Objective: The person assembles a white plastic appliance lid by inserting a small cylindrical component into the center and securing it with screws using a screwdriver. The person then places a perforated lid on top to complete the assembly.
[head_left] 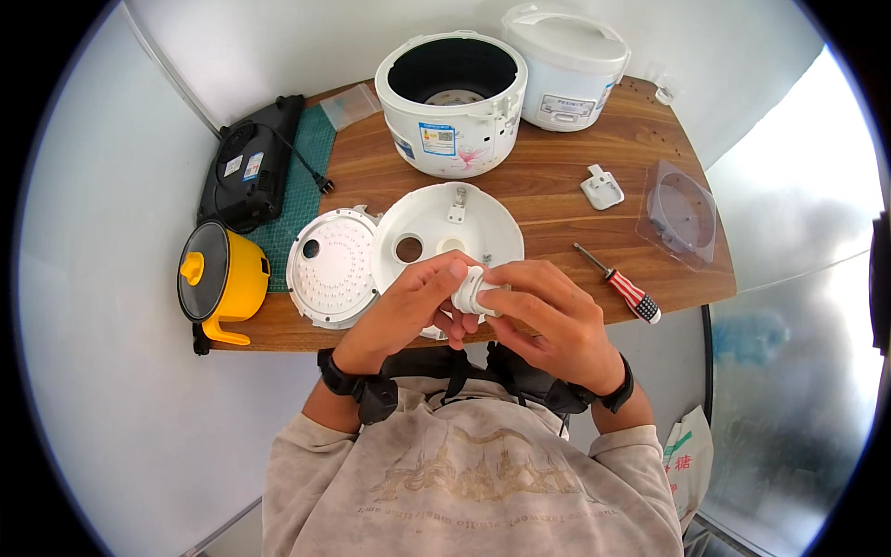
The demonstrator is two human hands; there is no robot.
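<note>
Your L hand [408, 311] & R hand [548, 320], fingers closed, both grip a small white plastic part [469, 292] near the desk [557, 186] edge, over the white lid [445, 227].

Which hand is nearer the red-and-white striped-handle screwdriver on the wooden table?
Right. The right hand is just left of the red-and-white striped-handle screwdriver; the left hand is farther left, beyond the small white plastic part both hold.
</note>
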